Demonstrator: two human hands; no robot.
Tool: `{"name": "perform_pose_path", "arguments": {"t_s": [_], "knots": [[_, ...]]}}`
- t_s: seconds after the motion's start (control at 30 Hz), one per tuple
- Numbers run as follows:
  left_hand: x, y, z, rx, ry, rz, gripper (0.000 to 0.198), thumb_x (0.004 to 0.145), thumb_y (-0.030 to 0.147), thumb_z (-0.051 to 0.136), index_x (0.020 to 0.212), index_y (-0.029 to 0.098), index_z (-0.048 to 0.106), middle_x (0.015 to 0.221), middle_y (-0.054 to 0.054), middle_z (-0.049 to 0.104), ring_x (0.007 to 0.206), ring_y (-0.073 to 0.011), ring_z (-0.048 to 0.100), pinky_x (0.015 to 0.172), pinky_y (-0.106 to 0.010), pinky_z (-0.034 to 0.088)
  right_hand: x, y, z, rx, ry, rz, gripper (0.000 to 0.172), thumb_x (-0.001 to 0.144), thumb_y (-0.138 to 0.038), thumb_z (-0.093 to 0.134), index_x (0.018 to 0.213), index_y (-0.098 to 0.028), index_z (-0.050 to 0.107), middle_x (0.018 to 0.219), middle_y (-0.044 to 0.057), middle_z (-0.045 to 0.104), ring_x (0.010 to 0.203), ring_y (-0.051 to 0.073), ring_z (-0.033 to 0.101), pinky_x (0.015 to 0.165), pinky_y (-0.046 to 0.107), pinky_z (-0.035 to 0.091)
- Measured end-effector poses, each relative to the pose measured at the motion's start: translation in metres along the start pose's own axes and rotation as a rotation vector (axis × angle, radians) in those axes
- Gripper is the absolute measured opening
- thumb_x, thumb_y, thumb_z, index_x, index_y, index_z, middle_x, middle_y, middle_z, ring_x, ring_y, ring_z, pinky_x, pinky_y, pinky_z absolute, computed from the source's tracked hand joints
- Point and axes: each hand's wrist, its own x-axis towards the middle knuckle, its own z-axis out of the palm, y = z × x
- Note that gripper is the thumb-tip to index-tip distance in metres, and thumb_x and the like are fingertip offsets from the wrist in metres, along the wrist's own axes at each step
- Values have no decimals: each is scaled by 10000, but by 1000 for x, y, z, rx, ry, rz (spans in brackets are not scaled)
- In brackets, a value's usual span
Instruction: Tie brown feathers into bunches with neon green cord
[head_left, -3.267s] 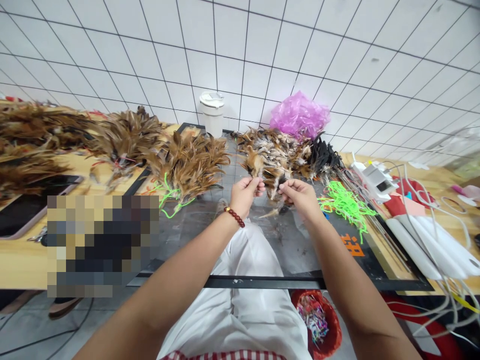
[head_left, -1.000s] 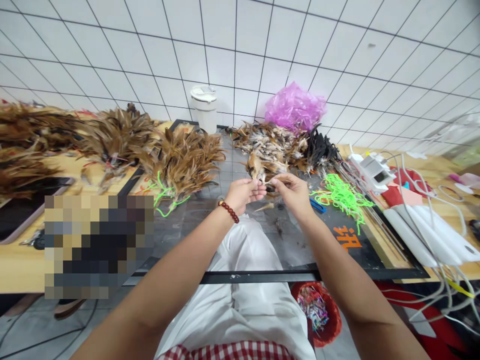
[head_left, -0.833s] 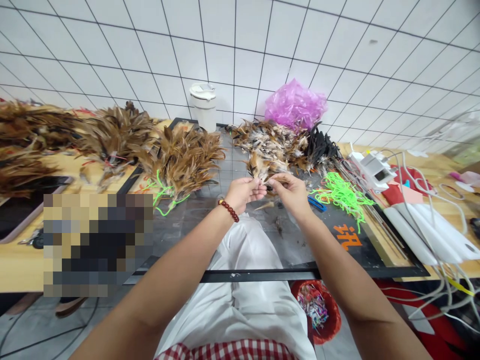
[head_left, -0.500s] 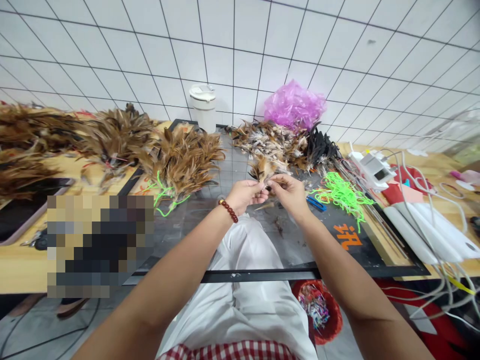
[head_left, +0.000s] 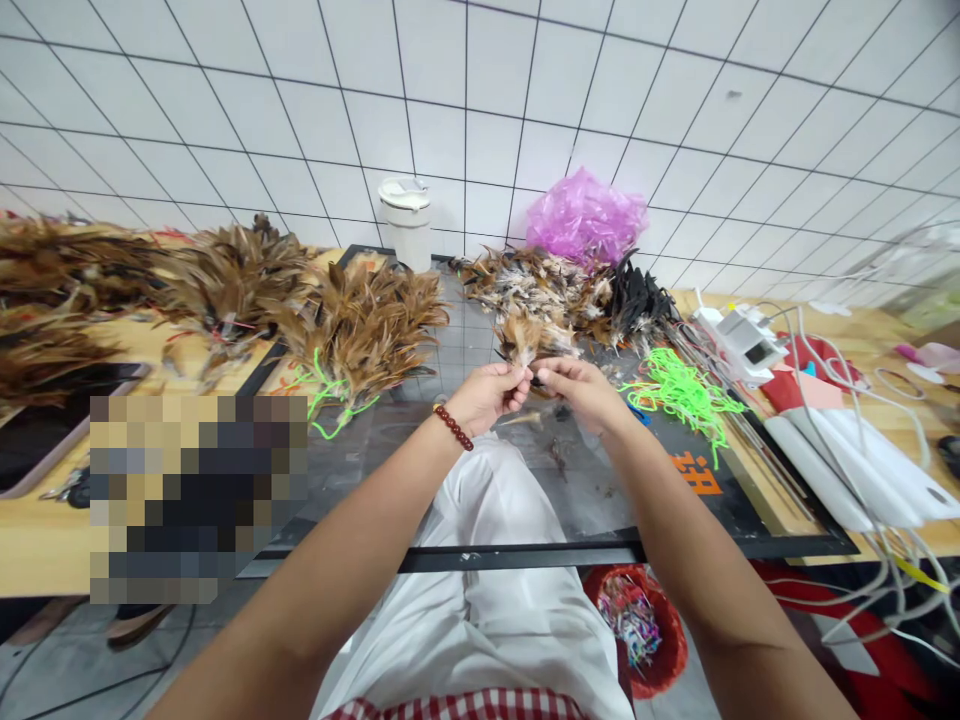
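My left hand [head_left: 486, 396], with a red bead bracelet on its wrist, and my right hand [head_left: 582, 390] meet over the dark cutting mat [head_left: 585, 500]. Both pinch the quill ends of a small bunch of brown feathers [head_left: 529, 340], which fans upward from my fingertips. Just behind it lies a loose pile of mixed brown, white and black feathers [head_left: 555, 292]. A tied bundle of brown feathers with neon green cord [head_left: 358, 325] lies to the left of my hands.
More feather bundles [head_left: 90, 290] cover the wooden table at left, beside a phone [head_left: 45, 430]. A white cup [head_left: 405, 220] and pink plastic bag [head_left: 586, 215] stand by the tiled wall. Green cords [head_left: 679, 390], white cables and a charger [head_left: 750, 345] lie right. A red bin [head_left: 637, 630] sits below.
My hands have come together from a spread position and both now pinch the bunch at one spot. The view shifted slightly; the feather bunch stays upright between my fingers.
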Motion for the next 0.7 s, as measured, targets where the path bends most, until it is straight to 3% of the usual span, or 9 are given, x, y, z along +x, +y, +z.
{"name": "perform_pose_path", "arguments": {"t_s": [0.07, 0.23, 0.47, 0.6, 0.7], "knots": [[-2, 1, -1, -8, -71, -69, 153, 741, 182, 698, 676, 88, 597, 575, -1, 537, 452, -33, 474, 423, -140, 362, -3, -1, -1, 109, -143, 93, 356, 635, -447, 765, 810, -153, 667, 628, -30, 591, 516, 55, 435, 502, 193, 360], [-4, -1, -1, 5, -202, -253, 111, 734, 136, 700, 683, 81, 619, 541, -16, 537, 460, -46, 500, 415, -131, 354, -7, -3, 0, 242, -264, 190, 341, 582, -449, 807, 655, -150, 659, 616, 7, 645, 586, 110, 575, 601, 245, 465], [-5, -4, 3, 110, -197, -181, 153, 786, 200, 658, 853, 63, 673, 731, -97, 668, 618, -117, 643, 578, -212, 521, -3, -1, 5, 266, -61, 154, 307, 547, -365, 831, 539, -148, 614, 458, -41, 539, 421, 77, 464, 449, 223, 380], [-4, -6, 5, 178, -129, -111, 156, 769, 220, 678, 734, 73, 642, 584, -41, 602, 475, -78, 554, 459, -182, 445, -3, -1, 8, 250, -93, 169, 341, 543, -409, 822, 558, -149, 603, 476, -30, 553, 449, 91, 498, 496, 241, 417], [-1, -5, 3, 129, -58, 0, 207, 753, 257, 695, 667, 93, 601, 566, -14, 561, 462, -61, 513, 424, -164, 394, -4, -3, 8, 189, -66, 77, 333, 585, -438, 795, 680, -164, 631, 587, -24, 608, 494, 80, 495, 518, 230, 408]]}}
